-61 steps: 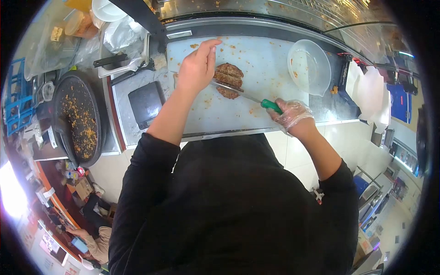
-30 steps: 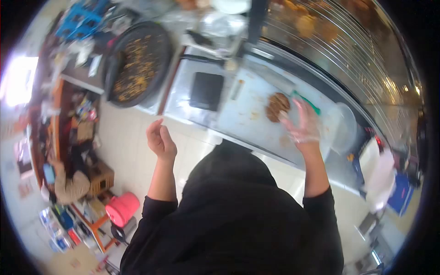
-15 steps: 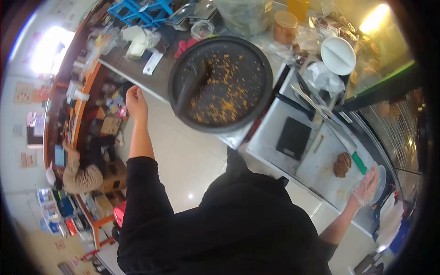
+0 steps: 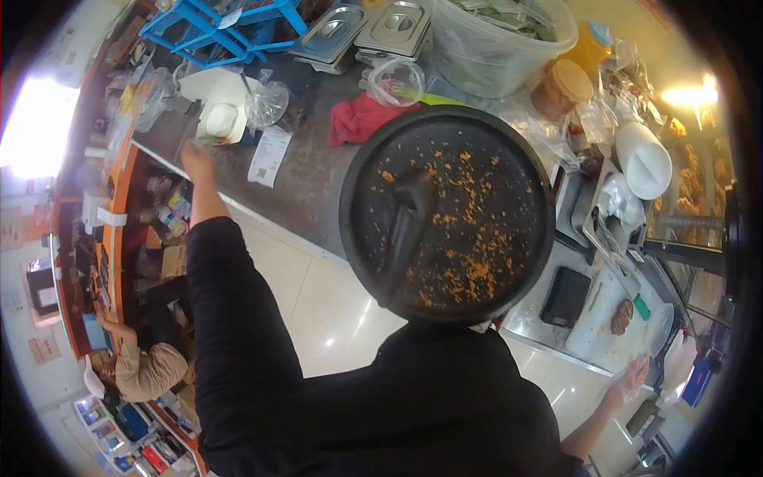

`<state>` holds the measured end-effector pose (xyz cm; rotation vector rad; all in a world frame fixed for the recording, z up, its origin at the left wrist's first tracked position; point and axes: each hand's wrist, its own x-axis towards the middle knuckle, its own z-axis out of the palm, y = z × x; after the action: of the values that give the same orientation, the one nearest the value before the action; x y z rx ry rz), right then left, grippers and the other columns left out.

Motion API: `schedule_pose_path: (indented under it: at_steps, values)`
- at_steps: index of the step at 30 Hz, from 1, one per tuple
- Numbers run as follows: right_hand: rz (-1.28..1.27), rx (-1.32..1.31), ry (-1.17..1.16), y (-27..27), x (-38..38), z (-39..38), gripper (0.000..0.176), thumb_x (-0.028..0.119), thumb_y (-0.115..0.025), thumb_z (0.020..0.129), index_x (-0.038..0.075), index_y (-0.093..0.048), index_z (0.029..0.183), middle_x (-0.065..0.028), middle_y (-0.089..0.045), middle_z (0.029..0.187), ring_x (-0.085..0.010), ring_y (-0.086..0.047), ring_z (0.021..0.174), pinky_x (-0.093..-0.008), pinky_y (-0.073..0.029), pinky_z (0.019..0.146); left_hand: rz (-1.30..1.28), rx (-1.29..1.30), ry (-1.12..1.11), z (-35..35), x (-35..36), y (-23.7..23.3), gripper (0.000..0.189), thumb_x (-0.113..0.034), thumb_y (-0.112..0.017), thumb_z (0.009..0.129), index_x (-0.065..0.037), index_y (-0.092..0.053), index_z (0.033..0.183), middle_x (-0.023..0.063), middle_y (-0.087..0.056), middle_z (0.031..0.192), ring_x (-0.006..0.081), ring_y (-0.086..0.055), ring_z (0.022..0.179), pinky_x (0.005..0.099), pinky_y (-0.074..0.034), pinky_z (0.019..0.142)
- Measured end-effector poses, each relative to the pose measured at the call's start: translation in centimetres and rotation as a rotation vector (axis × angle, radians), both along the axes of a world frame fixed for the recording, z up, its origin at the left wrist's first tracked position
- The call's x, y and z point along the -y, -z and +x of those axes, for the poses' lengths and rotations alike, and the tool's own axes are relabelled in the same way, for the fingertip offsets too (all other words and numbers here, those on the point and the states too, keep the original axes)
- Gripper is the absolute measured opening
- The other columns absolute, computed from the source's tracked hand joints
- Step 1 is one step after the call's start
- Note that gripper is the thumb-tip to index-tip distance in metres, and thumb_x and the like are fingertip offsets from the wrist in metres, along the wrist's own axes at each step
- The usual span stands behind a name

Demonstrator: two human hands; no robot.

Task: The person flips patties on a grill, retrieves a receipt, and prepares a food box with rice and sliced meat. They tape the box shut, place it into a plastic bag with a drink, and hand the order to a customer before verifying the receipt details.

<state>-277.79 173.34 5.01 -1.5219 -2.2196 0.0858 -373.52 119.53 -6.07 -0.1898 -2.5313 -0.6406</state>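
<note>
My left hand (image 4: 199,163) is at the edge of the dark counter, beside a white open box (image 4: 221,119); its fingers are curled, and what they hold, if anything, is hidden. My right hand (image 4: 633,378), in a clear glove, hangs near the steel worktop's edge with nothing visible in it; its fingers look loosely apart. Between my arms stands a large black mortar (image 4: 373,262) with a dark pestle (image 4: 407,226) leaning in it and orange crumbs inside. Brown meat (image 4: 622,317) lies on a white board (image 4: 598,338) beside a green-handled knife (image 4: 640,307).
A receipt (image 4: 270,156), red cloth (image 4: 358,121), steel lidded pans (image 4: 395,30), blue baskets (image 4: 214,36) and a large clear tub (image 4: 493,60) stand behind the mortar. A black scale (image 4: 566,296) sits on the right. Another person (image 4: 147,370) is seated at the far left.
The view has shifted toward the counter, and the mortar appears larger and closer. My left hand has moved to the counter edge near the white box. My right hand is lower, off the board.
</note>
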Motion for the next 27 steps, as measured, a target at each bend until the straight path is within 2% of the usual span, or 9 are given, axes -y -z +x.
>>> schedule_pose_path:
  at_steps: [7, 13, 15, 16, 17, 20, 23, 24, 27]
  values:
    - [-0.168, 0.049, 0.453, -3.4, 2.8, 1.1, 0.047, 0.028, -0.049, 0.094, 0.001, -0.048, 0.131, -0.0145, -0.053, 0.129, -0.0238, -0.051, 0.117, -0.0339, -0.038, 0.098, -0.218, 0.474, -0.058, -9.1, 0.5, 0.1, 0.061, -0.044, -0.052, 0.083, -0.005, -0.050, 0.130, 0.0222, -0.053, 0.127, 0.0355, -0.048, 0.121, 0.0408, -0.036, 0.100]
    - [-0.257, 0.111, 0.505, -4.6, 4.1, -3.0, 0.048, 0.026, -0.046, 0.094, -0.003, -0.045, 0.132, -0.0173, -0.049, 0.134, -0.0259, -0.046, 0.123, -0.0349, -0.036, 0.102, -0.283, 0.615, 0.029, -12.2, 4.7, 1.2, 0.045, -0.042, -0.053, 0.086, -0.005, -0.063, 0.110, 0.0252, -0.063, 0.102, 0.0383, -0.060, 0.099, 0.0426, -0.047, 0.084]
    - [-0.071, 0.282, 0.267, -2.1, 2.8, 1.8, 0.042, 0.025, -0.047, 0.095, 0.001, -0.049, 0.130, -0.0138, -0.050, 0.132, -0.0231, -0.052, 0.115, -0.0328, -0.039, 0.097, -1.040, 0.094, 0.375, -15.5, 10.0, 4.2, 0.028, -0.034, -0.059, 0.082, -0.008, -0.065, 0.092, 0.0208, -0.063, 0.087, 0.0349, -0.063, 0.084, 0.0429, -0.051, 0.073]
    - [-0.104, -0.033, 0.257, 1.4, 0.4, 6.4, 0.041, 0.025, -0.042, 0.096, 0.001, -0.050, 0.129, -0.0158, -0.047, 0.135, -0.0258, -0.049, 0.119, -0.0343, -0.037, 0.101, -1.258, 0.256, 0.227, -15.7, 10.8, 4.3, 0.022, -0.028, -0.054, 0.084, -0.008, -0.063, 0.088, 0.0153, -0.063, 0.092, 0.0332, -0.062, 0.086, 0.0461, -0.049, 0.076]
    - [0.020, 0.250, 0.015, 3.1, -0.8, 10.1, 0.041, 0.023, -0.043, 0.096, 0.001, -0.047, 0.130, -0.0171, -0.046, 0.135, -0.0268, -0.046, 0.122, -0.0357, -0.035, 0.104, -1.566, 0.373, 0.425, -9.0, 7.4, -1.6, 0.024, -0.021, -0.049, 0.088, -0.007, -0.062, 0.102, 0.0144, -0.062, 0.106, 0.0309, -0.060, 0.098, 0.0438, -0.046, 0.085]
    - [0.090, 0.406, 0.068, -0.5, 0.4, 1.8, 0.040, 0.019, -0.050, 0.092, 0.000, -0.050, 0.127, -0.0178, -0.051, 0.129, -0.0286, -0.049, 0.118, -0.0369, -0.039, 0.099, -1.562, 0.169, 0.342, -12.0, 16.6, 2.9, 0.052, -0.043, -0.057, 0.084, -0.008, -0.055, 0.123, 0.0089, -0.056, 0.124, 0.0269, -0.056, 0.109, 0.0390, -0.045, 0.090]
    - [0.111, 0.272, 0.186, -0.3, -1.0, -1.3, 0.043, 0.024, -0.057, 0.090, 0.006, -0.050, 0.127, -0.0172, -0.058, 0.119, -0.0318, -0.057, 0.108, -0.0381, -0.043, 0.092, -1.349, 0.345, 0.088, -6.6, 16.3, -1.1, 0.046, -0.040, -0.066, 0.076, -0.005, -0.062, 0.105, 0.0168, -0.063, 0.102, 0.0315, -0.061, 0.093, 0.0440, -0.048, 0.081]
    - [0.051, 0.256, 0.230, -0.9, -1.1, -1.9, 0.045, 0.025, -0.058, 0.088, 0.007, -0.049, 0.128, -0.0167, -0.058, 0.120, -0.0314, -0.057, 0.108, -0.0382, -0.044, 0.092, -1.245, 0.122, 0.352, -4.5, 17.9, -2.7, 0.042, -0.038, -0.068, 0.074, -0.004, -0.062, 0.098, 0.0174, -0.064, 0.096, 0.0331, -0.061, 0.088, 0.0454, -0.049, 0.077]
    - [0.015, 0.234, 0.132, 0.1, -3.0, -1.4, 0.058, 0.027, -0.068, 0.081, 0.009, -0.044, 0.131, -0.0159, -0.056, 0.122, -0.0318, -0.058, 0.107, -0.0400, -0.044, 0.092, -1.289, 0.168, 0.250, 0.3, 19.1, -6.2, 0.046, -0.033, -0.066, 0.076, -0.001, -0.060, 0.109, 0.0221, -0.062, 0.103, 0.0344, -0.058, 0.101, 0.0427, -0.046, 0.088]
